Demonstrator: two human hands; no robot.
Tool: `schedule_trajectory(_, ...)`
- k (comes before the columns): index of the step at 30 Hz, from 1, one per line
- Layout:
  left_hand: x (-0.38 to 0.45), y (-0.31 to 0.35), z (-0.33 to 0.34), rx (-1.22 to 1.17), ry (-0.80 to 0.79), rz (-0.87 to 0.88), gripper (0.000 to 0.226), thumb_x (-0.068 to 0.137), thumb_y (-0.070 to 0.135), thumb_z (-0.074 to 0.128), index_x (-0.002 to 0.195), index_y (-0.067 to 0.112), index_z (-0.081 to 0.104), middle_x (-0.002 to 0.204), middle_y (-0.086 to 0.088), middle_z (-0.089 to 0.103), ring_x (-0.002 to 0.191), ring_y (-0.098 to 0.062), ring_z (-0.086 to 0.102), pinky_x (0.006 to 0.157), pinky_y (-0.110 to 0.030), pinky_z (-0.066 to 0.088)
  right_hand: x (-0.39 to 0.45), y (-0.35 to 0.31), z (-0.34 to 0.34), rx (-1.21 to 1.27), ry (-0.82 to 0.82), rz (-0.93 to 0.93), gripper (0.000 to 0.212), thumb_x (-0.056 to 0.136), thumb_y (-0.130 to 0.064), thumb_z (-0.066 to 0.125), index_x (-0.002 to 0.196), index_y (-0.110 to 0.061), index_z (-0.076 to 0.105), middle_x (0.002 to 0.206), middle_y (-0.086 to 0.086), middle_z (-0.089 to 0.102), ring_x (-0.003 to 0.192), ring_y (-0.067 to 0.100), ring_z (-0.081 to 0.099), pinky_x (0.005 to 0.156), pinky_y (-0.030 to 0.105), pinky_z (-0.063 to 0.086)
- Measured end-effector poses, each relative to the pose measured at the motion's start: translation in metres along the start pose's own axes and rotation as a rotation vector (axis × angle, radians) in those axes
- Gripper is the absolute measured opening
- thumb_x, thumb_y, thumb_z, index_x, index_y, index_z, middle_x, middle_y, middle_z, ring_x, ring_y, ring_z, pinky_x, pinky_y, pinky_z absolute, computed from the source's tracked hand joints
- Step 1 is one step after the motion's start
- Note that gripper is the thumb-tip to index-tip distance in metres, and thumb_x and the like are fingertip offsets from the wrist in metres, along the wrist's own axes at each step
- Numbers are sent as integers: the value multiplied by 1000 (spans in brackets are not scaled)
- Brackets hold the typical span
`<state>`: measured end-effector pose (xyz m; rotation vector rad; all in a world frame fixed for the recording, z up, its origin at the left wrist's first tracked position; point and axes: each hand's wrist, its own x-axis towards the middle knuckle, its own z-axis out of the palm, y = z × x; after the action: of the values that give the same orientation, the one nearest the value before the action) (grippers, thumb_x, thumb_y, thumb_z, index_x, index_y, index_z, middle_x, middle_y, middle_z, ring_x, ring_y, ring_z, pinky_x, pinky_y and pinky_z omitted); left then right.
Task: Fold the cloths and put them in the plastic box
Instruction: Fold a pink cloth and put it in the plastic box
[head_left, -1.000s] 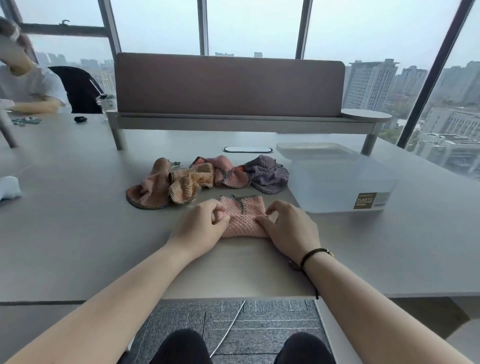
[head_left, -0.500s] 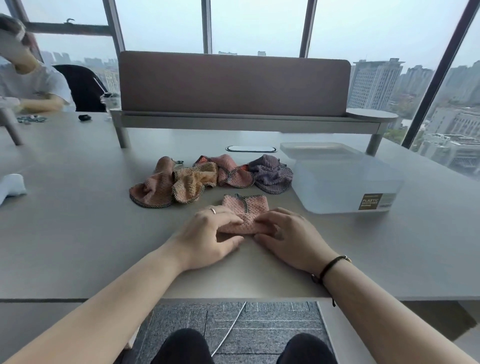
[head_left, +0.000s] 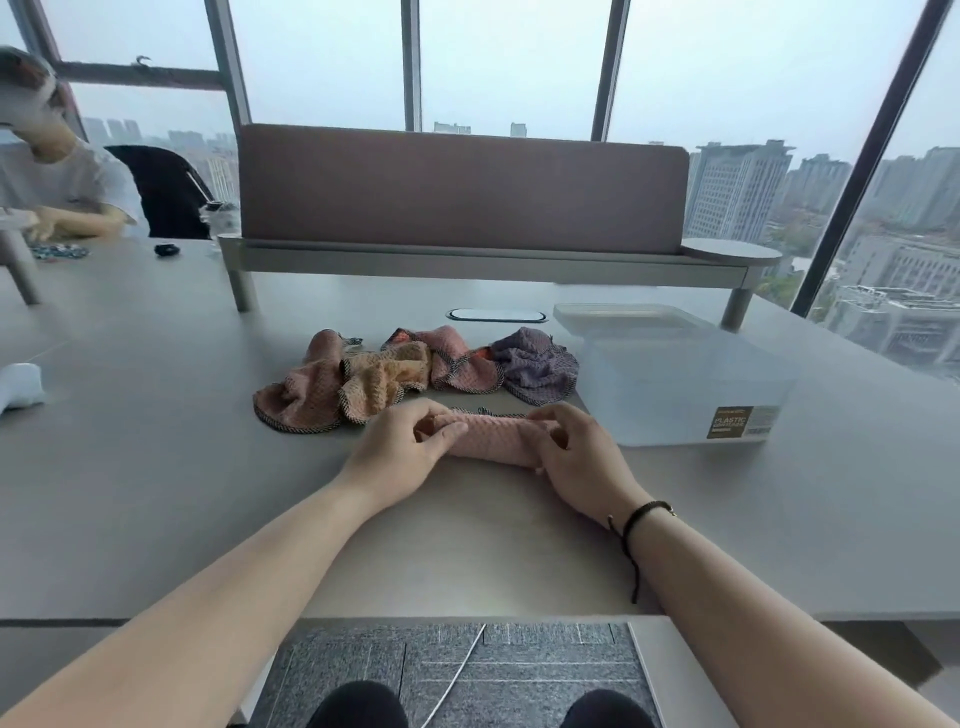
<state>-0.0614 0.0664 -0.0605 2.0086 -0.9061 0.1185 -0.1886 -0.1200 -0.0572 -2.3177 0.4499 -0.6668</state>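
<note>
A pink cloth (head_left: 496, 439) lies folded into a narrow strip on the grey table in front of me. My left hand (head_left: 402, 449) pinches its left end and my right hand (head_left: 574, 452) grips its right end. Behind it lies a row of crumpled cloths: a salmon one (head_left: 298, 397), an orange one (head_left: 384, 379), a pink one (head_left: 452, 356) and a purple one (head_left: 537, 366). The clear plastic box (head_left: 675, 384) stands open to the right of them, its inside looking bare.
The box's lid (head_left: 623, 318) leans behind the box. A brown desk divider (head_left: 462, 189) on a shelf closes the far side. A person (head_left: 57, 171) sits at the far left. A white object (head_left: 21, 384) lies at the left edge.
The pink cloth has gone from a squarish fold to a long narrow strip. Both hands moved apart to its two ends and now hold it there.
</note>
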Motion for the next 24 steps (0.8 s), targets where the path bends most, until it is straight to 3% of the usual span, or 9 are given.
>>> schedule_trajectory(5,24,-4,10,66,13,-55,24,86,45,71,98,24,71,91,9,72,86,-12,66,76,-27,50,29,0,7,-35,23,92,22,87,-48,63,96,-28,67,91,-2,66,89,21,63,77,30,49)
schedule_trajectory(9,41,-9,15,95,0,-104,22,86,49,69,90,27,71,84,9,71,83,-12,66,71,-27,49,35,2,6,-90,15,129,36,78,-63,64,99,-34,65,87,-12,63,86,12,62,76,30,51)
schedule_trajectory(13,49,-11,20,208,8,-128,27,82,58,68,83,31,70,82,13,69,82,-14,66,69,-30,52,38,6,9,-205,0,134,37,78,-60,64,104,-34,65,99,-7,69,97,16,64,81,31,51)
schedule_trajectory(18,51,-15,24,355,-49,-128,41,83,70,54,99,35,69,102,11,72,98,-19,66,81,-35,54,39,4,12,-353,-33,121,47,81,-59,55,121,-35,62,120,-7,68,113,20,61,89,32,49)
schedule_trajectory(21,49,-14,21,345,-62,-134,38,85,67,55,93,32,68,98,13,70,93,-18,64,77,-32,50,44,1,8,-335,-114,168,38,80,-58,57,108,-35,65,116,-7,68,109,20,62,86,31,48)
schedule_trajectory(24,46,-12,18,222,-84,-116,31,86,59,63,88,28,65,94,15,67,88,-13,61,76,-31,47,40,1,5,-252,-92,188,26,75,-55,62,85,-31,62,96,-10,68,95,17,63,78,30,49)
